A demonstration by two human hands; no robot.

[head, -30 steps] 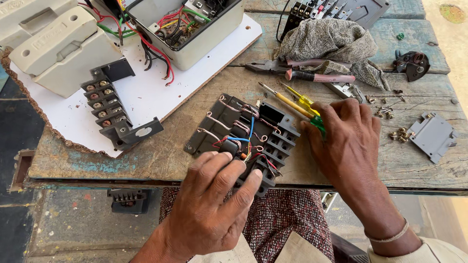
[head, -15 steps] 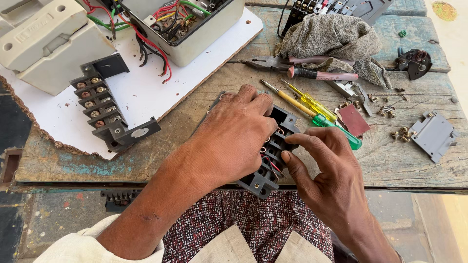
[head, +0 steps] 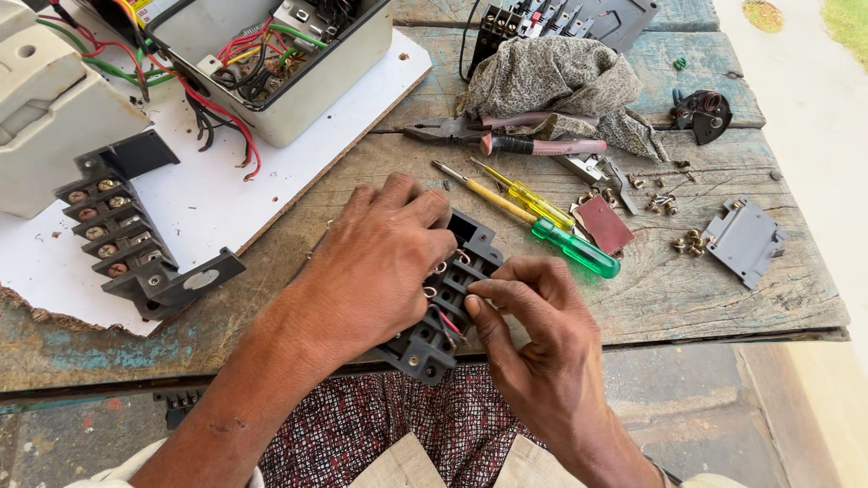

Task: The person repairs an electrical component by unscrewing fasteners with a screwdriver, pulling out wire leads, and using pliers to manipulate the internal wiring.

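The black terminal block [head: 443,307] lay at the near edge of the wooden counter [head: 705,298], its lower corner overhanging the edge above the person's lap. Small metal ring lugs and thin red wires showed in its open slots.

The left hand [head: 380,262] rested palm-down over the left half of the block, fingers curled across its top and pressing it to the counter. The right hand [head: 533,334] met the block from the near right — thumb and forefinger pinched narrowly together at one slot; what they gripped was too small to tell.

Just beyond the block lay two screwdrivers side by side: one with a yellow handle [head: 533,203], one with a green handle [head: 574,246]. A small reddish-brown plate [head: 604,223] touched the green handle. Farther back, pliers [head: 506,136] lay against a crumpled grey cloth [head: 561,86].

To the right, loose screws [head: 683,239] were scattered near a grey plastic cover [head: 746,242].

To the left, a second black terminal strip [head: 127,235] sat on a white board [head: 244,190], together with an open grey enclosure [head: 280,63] holding red, green and yellow wiring.
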